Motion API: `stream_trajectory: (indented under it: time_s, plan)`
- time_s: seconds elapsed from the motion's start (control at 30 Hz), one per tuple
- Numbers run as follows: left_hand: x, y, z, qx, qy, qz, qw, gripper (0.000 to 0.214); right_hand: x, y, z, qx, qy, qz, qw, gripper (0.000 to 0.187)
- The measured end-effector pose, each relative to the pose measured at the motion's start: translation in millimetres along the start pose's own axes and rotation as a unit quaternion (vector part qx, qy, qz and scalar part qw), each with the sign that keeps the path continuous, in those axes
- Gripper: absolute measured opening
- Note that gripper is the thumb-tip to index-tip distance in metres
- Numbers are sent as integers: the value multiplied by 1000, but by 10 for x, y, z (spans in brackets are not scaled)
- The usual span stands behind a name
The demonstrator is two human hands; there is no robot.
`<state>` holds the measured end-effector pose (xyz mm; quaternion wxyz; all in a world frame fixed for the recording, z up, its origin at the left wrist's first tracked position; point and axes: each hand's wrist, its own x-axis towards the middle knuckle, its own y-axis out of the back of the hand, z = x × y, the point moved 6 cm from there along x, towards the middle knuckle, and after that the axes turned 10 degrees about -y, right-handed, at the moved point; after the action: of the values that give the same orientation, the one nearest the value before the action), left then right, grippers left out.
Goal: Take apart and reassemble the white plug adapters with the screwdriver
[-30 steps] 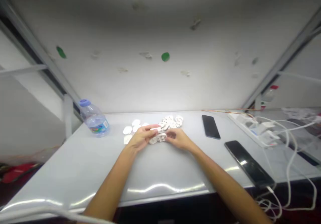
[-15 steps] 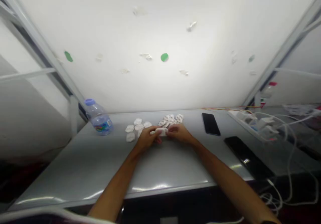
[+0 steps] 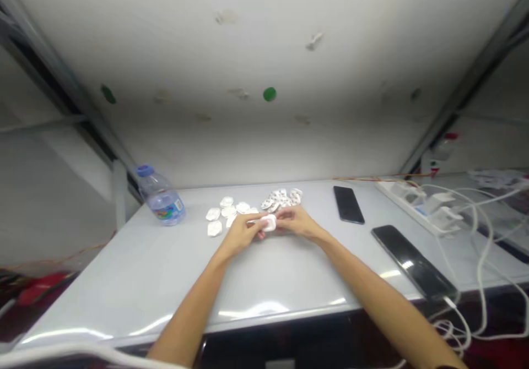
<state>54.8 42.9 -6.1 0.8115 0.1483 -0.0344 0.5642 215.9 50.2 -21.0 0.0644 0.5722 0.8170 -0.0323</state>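
Note:
Between both hands, just above the table, is a small white rounded-square piece. My left hand pinches its left side, thumb across the face. At its right edge, the fingers of my right hand are closed on it too. Left of my hands lie several similar white pieces, flat on the table. Behind my right hand is a heap of white pieces with dark specks. The fine details of the held piece are too small to make out.
A clear bottle with a blue cap stands at the left back. On the right lie a smaller dark phone and a larger black phone with a white cable. Beyond them is a white power strip with plugs and cables.
The white piece has tilted so that its broad face now shows between my fingers. My hands stay in nearly the same place. The wall looks darker and the table brighter.

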Motion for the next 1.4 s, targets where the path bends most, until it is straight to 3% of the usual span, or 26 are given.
stream_trajectory:
  time_s: [0.23,0.4,0.67,1.07,1.3,1.4]
  plan:
    - [2,40,-60,26,13,19,999,52,-33,7,-18,4,-15,-21,1000,37]
    - [8,84,61,79,-35,43,995,36,-45,-4,-25,21,-17,-23,999,39]
    - [-9,13,30,12,-20,7,1000,40,-61,12,-78,-11,6,24,1000,36]
    - [-16,-32,30,6,-30,11,999,34,-67,17,-87,-40,8,3,999,40]
    - [-43,-96,80,20,-34,0,999,36,-67,-11,-94,-107,47,-1,993,39]
    - [-91,-59,128,101,-74,6,992,37,-103,2,-151,-180,109,22,977,27]
